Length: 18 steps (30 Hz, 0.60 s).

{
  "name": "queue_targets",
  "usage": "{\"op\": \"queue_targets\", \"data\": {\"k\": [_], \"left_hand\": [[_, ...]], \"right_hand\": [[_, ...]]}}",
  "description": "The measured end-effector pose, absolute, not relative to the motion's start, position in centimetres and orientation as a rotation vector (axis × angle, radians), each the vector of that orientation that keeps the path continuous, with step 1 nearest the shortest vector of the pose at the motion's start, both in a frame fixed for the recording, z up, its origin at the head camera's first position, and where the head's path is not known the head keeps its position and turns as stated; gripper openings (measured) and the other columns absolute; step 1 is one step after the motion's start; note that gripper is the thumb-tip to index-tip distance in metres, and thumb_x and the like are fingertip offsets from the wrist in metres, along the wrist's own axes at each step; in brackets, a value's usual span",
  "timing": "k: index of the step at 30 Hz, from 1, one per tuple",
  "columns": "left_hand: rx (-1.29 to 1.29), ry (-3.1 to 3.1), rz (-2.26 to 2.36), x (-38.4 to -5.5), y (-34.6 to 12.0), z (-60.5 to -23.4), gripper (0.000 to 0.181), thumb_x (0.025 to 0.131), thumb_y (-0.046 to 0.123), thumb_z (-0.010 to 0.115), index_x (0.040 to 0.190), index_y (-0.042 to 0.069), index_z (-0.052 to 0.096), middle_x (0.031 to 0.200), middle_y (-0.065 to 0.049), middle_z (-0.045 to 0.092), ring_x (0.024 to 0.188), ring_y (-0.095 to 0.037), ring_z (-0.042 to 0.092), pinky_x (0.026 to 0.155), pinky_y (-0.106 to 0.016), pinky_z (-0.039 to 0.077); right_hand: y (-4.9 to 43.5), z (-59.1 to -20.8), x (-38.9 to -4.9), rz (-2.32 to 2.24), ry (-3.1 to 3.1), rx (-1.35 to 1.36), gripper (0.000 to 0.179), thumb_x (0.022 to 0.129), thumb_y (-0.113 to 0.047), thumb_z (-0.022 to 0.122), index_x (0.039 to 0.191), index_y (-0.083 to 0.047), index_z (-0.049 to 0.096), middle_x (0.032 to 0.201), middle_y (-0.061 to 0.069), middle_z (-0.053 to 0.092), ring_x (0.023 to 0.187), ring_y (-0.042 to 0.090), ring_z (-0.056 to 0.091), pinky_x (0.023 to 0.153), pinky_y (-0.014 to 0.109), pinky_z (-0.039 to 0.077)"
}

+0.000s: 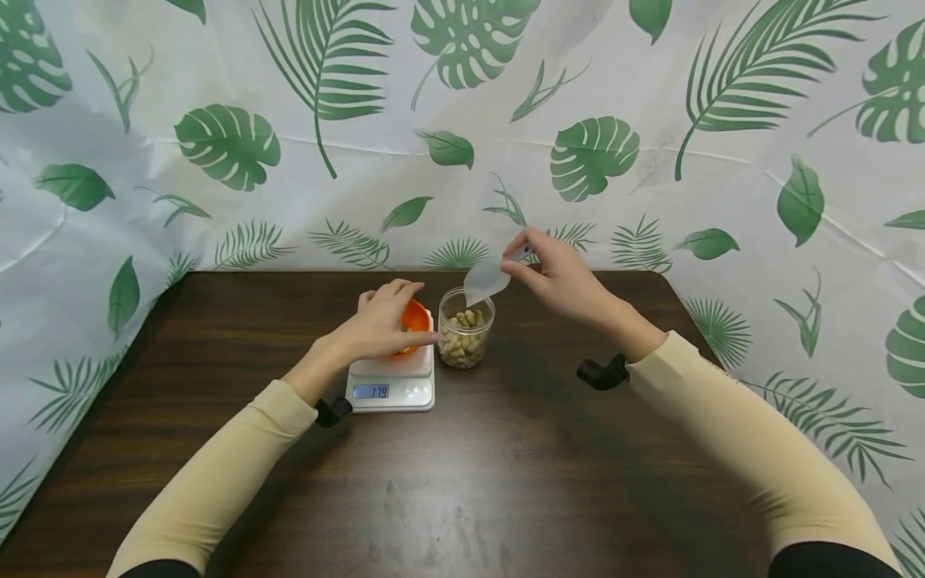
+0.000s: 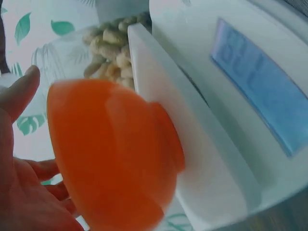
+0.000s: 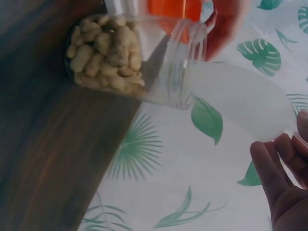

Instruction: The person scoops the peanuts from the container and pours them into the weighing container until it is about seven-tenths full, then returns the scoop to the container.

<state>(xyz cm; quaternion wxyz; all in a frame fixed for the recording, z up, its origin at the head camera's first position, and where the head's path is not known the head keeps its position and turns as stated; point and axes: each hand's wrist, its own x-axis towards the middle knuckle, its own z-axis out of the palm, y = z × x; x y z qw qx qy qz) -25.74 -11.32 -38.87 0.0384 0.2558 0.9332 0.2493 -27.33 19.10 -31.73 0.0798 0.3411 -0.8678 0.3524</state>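
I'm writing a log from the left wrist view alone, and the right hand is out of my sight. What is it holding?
Observer: In the head view, the right hand pinches a white scoop.
Operator: Where is the scoop's far end?
Observer: At the mouth of the jar; I can't tell whether it dips inside the rim.
Operator: I see only the outside of the orange bowl. Is anything in it?
Observer: Yes, the head view shows some pale pieces inside, though the left hand partly hides them.
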Motion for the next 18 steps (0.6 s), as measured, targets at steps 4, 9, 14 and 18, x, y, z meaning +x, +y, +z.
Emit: {"op": "queue_targets", "data": {"k": [4,9,14,18], "left_hand": [[0.795,2.861,0.781,-25.8,-10.3,-38.9,0.095,0.089,0.057,0.074,0.157,0.003,0.036,0.155,-0.016,0.043,0.142,-0.035,0.038,0.110,-0.064,0.021],[0.789,2.849,0.774,-25.8,-9.2,-39.1,0.097,0.088,0.060,0.074,0.158,0.005,0.034,0.156,-0.014,0.043,0.143,-0.034,0.038,0.112,-0.063,0.020],[0.795,2.840,0.801,-26.1,-8.4,-39.3,0.097,0.087,0.057,0.077,0.158,0.005,0.036,0.155,-0.013,0.045,0.140,-0.033,0.042,0.113,-0.062,0.021],[0.800,2.838,0.824,-26.4,-7.9,-39.5,0.097,0.085,0.057,0.079,0.156,0.004,0.039,0.147,-0.012,0.054,0.132,-0.031,0.050,0.112,-0.061,0.022]], "right_hand": [[18.6,-31.3,-27.4,0.920,-2.611,1.118,0.013,0.103,-0.017,0.066,0.110,-0.007,0.062,0.107,0.006,0.067,0.091,0.019,0.066,0.075,0.039,0.054],[17.9,-31.1,-27.2,0.851,-2.628,1.213,0.014,0.103,-0.016,0.066,0.110,-0.005,0.060,0.105,0.007,0.068,0.087,0.021,0.066,0.075,0.040,0.052],[17.4,-31.0,-27.0,0.828,-2.653,1.251,0.013,0.103,-0.014,0.065,0.108,-0.004,0.059,0.103,0.008,0.067,0.098,0.024,0.069,0.084,0.041,0.056],[17.2,-30.8,-26.9,0.784,-2.675,1.270,0.013,0.103,-0.013,0.065,0.109,-0.004,0.058,0.103,0.009,0.066,0.100,0.026,0.070,0.084,0.042,0.056]]}}
